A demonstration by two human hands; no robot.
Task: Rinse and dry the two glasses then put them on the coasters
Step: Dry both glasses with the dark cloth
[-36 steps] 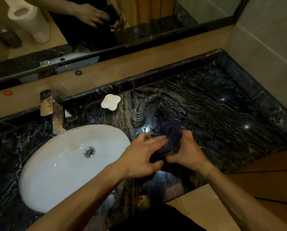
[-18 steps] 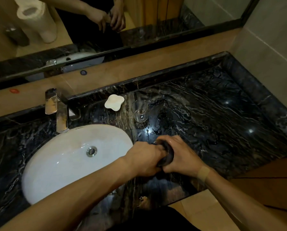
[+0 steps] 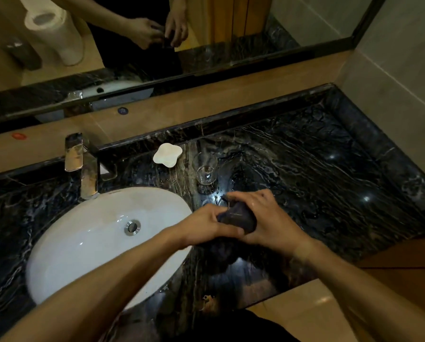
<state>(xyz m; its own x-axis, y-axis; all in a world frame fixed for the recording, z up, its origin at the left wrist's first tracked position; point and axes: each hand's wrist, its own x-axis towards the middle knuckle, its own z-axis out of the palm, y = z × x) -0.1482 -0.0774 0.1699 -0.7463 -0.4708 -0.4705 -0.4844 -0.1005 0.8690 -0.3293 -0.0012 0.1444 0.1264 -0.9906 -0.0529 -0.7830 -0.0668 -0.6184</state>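
Note:
A dark cloth (image 3: 238, 217) is bunched between both my hands, just right of the sink over the black marble counter. My left hand (image 3: 206, 224) grips the cloth from the left, and my right hand (image 3: 268, 219) wraps around it from the right. Whether a glass sits inside the cloth is hidden. One clear glass (image 3: 204, 167) stands upright on the counter behind my hands. A white flower-shaped coaster (image 3: 167, 154) lies to the left of that glass, with nothing on it.
The white oval sink (image 3: 83, 240) fills the left side, with a chrome tap (image 3: 81, 164) behind it. A mirror (image 3: 231, 25) runs along the back and reflects a paper roll. The black marble counter (image 3: 329, 174) stretches right to a raised edge.
The loose cloth has been squeezed tight between both hands. My hands have shifted and twisted around it while staying in the same spot.

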